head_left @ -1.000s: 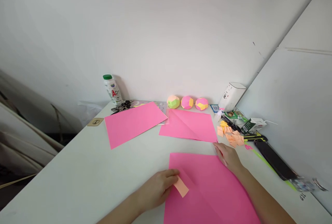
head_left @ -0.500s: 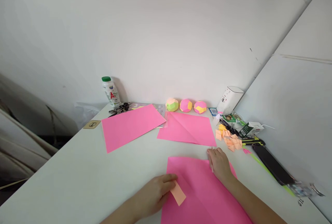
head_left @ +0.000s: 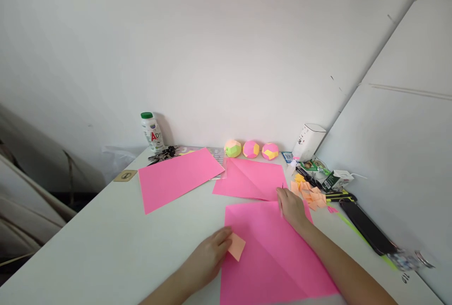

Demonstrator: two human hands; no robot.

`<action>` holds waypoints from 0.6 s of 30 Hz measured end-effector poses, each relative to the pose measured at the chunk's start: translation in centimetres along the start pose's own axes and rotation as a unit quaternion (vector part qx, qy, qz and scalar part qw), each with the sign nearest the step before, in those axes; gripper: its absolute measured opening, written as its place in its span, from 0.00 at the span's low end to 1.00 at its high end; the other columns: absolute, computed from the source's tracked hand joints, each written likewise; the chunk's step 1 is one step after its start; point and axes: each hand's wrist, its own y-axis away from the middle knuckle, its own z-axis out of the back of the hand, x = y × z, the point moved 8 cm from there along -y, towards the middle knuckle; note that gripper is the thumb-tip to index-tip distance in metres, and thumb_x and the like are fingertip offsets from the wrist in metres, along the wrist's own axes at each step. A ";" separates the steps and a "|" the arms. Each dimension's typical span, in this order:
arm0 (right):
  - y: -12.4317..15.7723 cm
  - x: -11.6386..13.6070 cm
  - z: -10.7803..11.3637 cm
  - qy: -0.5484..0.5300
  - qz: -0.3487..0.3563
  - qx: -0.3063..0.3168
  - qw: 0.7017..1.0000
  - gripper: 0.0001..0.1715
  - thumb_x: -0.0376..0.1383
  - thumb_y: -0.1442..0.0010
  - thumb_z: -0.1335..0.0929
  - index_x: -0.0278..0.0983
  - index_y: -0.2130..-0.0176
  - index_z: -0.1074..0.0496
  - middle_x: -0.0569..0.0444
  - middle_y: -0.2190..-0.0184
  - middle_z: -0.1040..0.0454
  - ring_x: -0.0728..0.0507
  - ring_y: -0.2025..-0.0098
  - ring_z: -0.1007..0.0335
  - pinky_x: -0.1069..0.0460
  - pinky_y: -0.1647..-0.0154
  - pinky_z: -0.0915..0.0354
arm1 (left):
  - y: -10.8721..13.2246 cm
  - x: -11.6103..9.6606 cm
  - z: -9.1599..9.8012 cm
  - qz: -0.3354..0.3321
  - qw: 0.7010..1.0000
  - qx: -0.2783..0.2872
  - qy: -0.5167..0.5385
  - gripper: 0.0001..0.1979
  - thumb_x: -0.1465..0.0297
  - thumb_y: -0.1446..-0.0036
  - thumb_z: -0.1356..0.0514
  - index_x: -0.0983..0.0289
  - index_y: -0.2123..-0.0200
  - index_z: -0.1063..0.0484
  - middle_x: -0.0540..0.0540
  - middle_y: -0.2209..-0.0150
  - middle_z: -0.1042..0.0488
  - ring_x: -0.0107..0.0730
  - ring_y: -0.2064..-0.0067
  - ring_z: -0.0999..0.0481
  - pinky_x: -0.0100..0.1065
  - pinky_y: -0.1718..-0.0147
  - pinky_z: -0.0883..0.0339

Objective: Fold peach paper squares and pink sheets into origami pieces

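My left hand (head_left: 211,254) pinches a small peach paper piece (head_left: 237,247) over the left side of a large pink paper sheet (head_left: 263,253), which lies creased on the table. Closed near that sheet's far right edge is my right hand (head_left: 291,206). A slim object with a dark tip (head_left: 282,186) pokes up from its fingers, most of it hidden. Several folded peach paper pieces (head_left: 310,194) are heaped just right of this hand. Beyond it lies a second creased pink sheet (head_left: 252,178).
A pink rectangle (head_left: 181,180) lies at the left, near keys (head_left: 164,153) and a white bottle (head_left: 152,133). Three paper balls (head_left: 251,149) line the wall. To the right are a white container (head_left: 309,142), a small box (head_left: 338,180), a black case (head_left: 365,227) and a clear jar (head_left: 409,260).
The peach paper now shows as a shorter, squarer shape in my left hand. My right hand appears slightly higher and further left, with the slim object still in it. The view has shifted a little.
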 end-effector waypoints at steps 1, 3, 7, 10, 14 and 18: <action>-0.9 0.0 -0.5 0.002 -0.002 -0.001 1.000 0.13 0.24 0.43 0.41 0.37 0.65 0.32 0.54 0.76 0.31 0.48 0.76 0.40 0.53 0.76 0.54 | 0.0 0.3 0.1 0.004 1.000 -0.017 -0.011 0.15 0.79 0.40 0.54 0.64 0.57 0.31 0.61 0.47 0.30 0.41 0.45 0.30 0.41 0.50 0.29; -2.6 0.0 -1.6 0.002 -0.006 -0.001 1.000 0.13 0.24 0.43 0.41 0.36 0.65 0.31 0.52 0.75 0.31 0.47 0.76 0.40 0.53 0.76 0.55 | 0.1 0.4 0.3 0.001 0.999 -0.040 -0.021 0.15 0.79 0.39 0.54 0.64 0.57 0.31 0.62 0.47 0.30 0.41 0.45 0.30 0.41 0.50 0.29; -4.4 0.3 -2.8 -0.018 0.000 0.007 1.000 0.13 0.23 0.44 0.40 0.36 0.69 0.31 0.52 0.78 0.32 0.47 0.76 0.41 0.53 0.76 0.54 | 0.1 -1.3 0.0 -0.037 0.999 -0.007 -0.003 0.15 0.80 0.41 0.53 0.65 0.56 0.31 0.63 0.49 0.29 0.41 0.45 0.30 0.40 0.51 0.28; -4.6 0.7 -1.6 -0.051 0.014 0.004 0.999 0.14 0.23 0.44 0.40 0.36 0.72 0.31 0.52 0.79 0.33 0.45 0.72 0.39 0.52 0.73 0.48 | 0.1 -2.2 -0.5 -0.046 0.998 0.034 0.007 0.14 0.82 0.44 0.51 0.67 0.59 0.31 0.63 0.52 0.28 0.43 0.45 0.31 0.41 0.50 0.30; -2.6 3.9 1.3 -0.120 0.058 0.001 0.991 0.12 0.27 0.40 0.41 0.36 0.64 0.30 0.48 0.70 0.28 0.41 0.62 0.34 0.48 0.61 0.39 | 0.1 -2.1 -0.8 -0.035 0.998 0.045 0.020 0.13 0.83 0.46 0.50 0.66 0.61 0.31 0.63 0.52 0.28 0.44 0.44 0.32 0.41 0.49 0.31; 2.0 10.1 2.9 -0.205 0.136 0.042 0.968 0.14 0.35 0.36 0.41 0.40 0.52 0.33 0.48 0.57 0.27 0.42 0.52 0.33 0.48 0.53 0.35 | 0.1 -2.1 -0.9 -0.029 0.998 0.029 0.038 0.13 0.83 0.45 0.50 0.66 0.61 0.32 0.62 0.54 0.28 0.43 0.46 0.32 0.40 0.51 0.30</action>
